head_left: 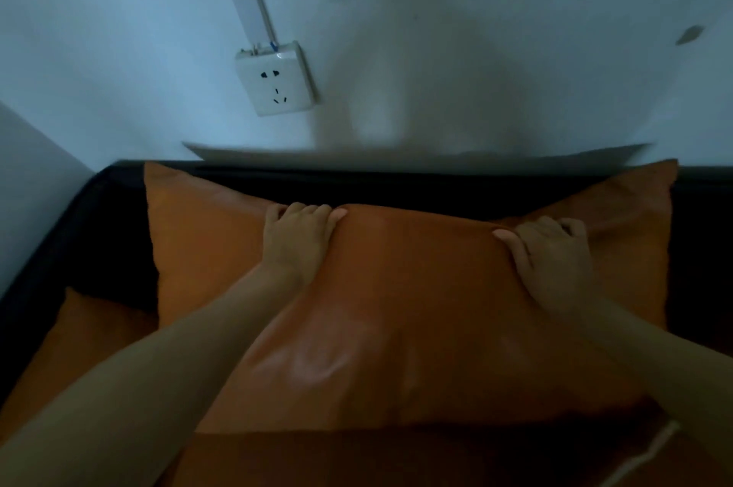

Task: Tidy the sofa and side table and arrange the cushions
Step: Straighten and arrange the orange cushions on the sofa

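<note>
**Mei:** Nearest to the camera lies an orange surface (416, 459) along the bottom edge. I cannot tell if it is another cushion or the seat cover. Just behind it stands the big orange cushion (396, 308), and both forearms reach over it.

**Tomas:** Where is this cushion exactly?

**Mei:** It leans against the dark back of the sofa (436, 185), in the middle of the view, below the white wall (515, 50). The left hand (295, 238) and the right hand (553, 254) both hold its far top edge. The fingers of each hand are curled over that edge and clamped on the fabric, and the thumbs lie on the near face.

**Tomas:** What can go wrong from here?

**Mei:** I think the top edge is already pressed down between the two hands, while the two far corners stand up higher. If the hands let go like this, the cushion may keep a dent and look untidy. Also, if they pull it toward the near side, it can tip forward onto the seat.

**Tomas:** And at the left?

**Mei:** A second orange cushion (79, 347) lies low at the near left, partly under the left forearm. A careless arm could push it out of place. The wall socket (275, 79) is well above the sofa back, so I see little danger there. The picture is dark and a little blurred, so small folds are hard to judge.
</note>
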`<control>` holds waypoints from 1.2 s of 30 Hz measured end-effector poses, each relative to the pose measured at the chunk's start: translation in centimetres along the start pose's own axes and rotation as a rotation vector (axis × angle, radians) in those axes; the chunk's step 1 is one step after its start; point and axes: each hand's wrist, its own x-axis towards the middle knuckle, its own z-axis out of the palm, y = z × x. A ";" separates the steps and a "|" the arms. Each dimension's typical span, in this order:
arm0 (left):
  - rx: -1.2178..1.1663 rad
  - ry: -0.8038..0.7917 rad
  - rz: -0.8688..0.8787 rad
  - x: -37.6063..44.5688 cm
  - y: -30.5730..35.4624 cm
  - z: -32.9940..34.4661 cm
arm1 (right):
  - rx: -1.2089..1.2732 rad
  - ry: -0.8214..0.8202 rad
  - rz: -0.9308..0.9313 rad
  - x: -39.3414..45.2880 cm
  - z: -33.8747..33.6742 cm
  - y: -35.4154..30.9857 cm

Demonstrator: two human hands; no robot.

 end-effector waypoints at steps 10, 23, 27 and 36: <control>-0.078 0.211 0.016 -0.6 -0.7 -4.3 | 0.007 0.148 0.045 2.2 -4.5 -1.8; -0.047 -0.147 0.056 -7.5 -3.8 3.0 | 0.036 -0.201 0.288 -2.4 0.8 -3.9; -0.019 -0.294 0.013 -10.7 -4.5 4.2 | 0.016 -0.403 0.128 -0.4 0.4 -5.7; 0.127 -0.380 0.110 -5.6 -3.2 3.7 | 0.014 -0.604 0.081 3.5 3.8 -6.6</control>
